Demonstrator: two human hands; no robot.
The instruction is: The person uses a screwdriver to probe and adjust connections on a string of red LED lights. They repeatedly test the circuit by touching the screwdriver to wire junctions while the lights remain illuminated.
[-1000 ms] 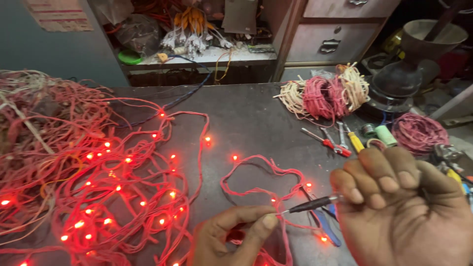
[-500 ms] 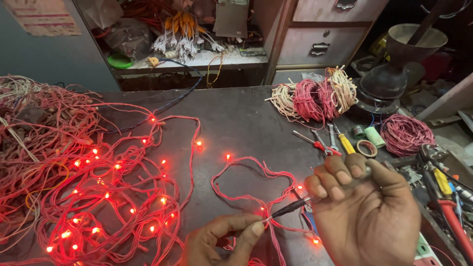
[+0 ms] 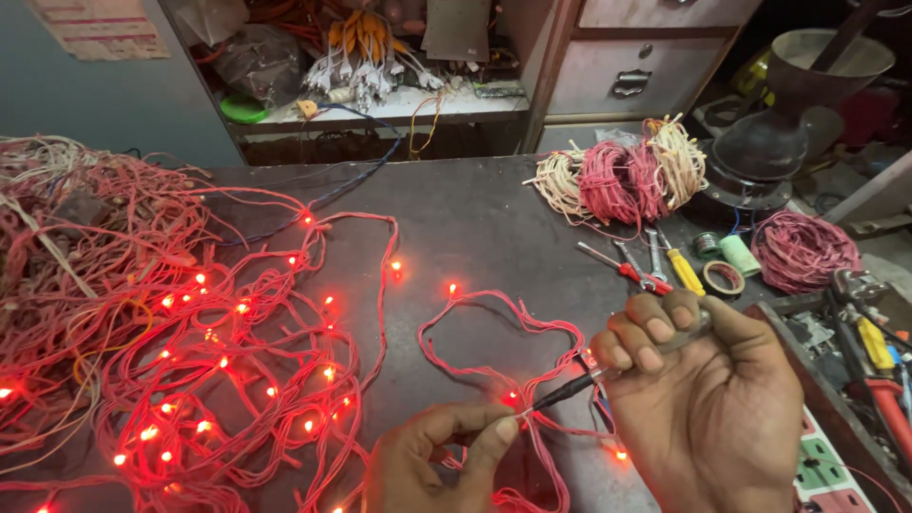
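Observation:
My right hand [image 3: 708, 408] grips a thin dark probe tool [image 3: 568, 389] whose tip points left at a pink wire [image 3: 527, 418]. My left hand [image 3: 442, 461] pinches that wire between thumb and fingers right at the tool's tip. The wire belongs to a string of lit red lights [image 3: 228, 361] that spreads in loops over the dark table [image 3: 475, 218] to the left. A loose loop of the same string [image 3: 503, 328] lies just above my hands.
A tangled heap of unlit pink wire [image 3: 76, 218] fills the far left. Bundles of pink and cream wire [image 3: 622, 176] lie at the back right, with screwdrivers [image 3: 655, 266], tape rolls [image 3: 727, 266] and a pink coil [image 3: 803, 249]. A tool tray [image 3: 860, 380] is at right.
Both hands stayed together at the wire near the table's front edge. The view shifted slightly, bringing the table closer and lower in frame.

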